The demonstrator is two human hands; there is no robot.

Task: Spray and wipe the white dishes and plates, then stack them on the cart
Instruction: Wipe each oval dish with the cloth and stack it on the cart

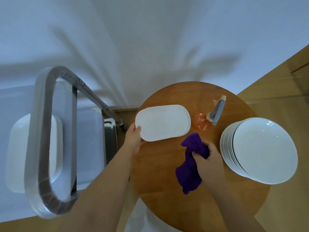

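Oblong white dish (163,122) is lying on the round table (160,164), long axis running left to right, the left hand (133,137) gripping its near-left end while the right hand (206,156) is clutching the purple cloth (190,164) just beside it.

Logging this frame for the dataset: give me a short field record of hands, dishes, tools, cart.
left hand: grips near end of oblong white dish
right hand: grips purple cloth
dish: on round wooden table
spray bottle: on table, beyond cloth, untouched
round plates: stacked at table's right
cart: left of table, white dishes already on it
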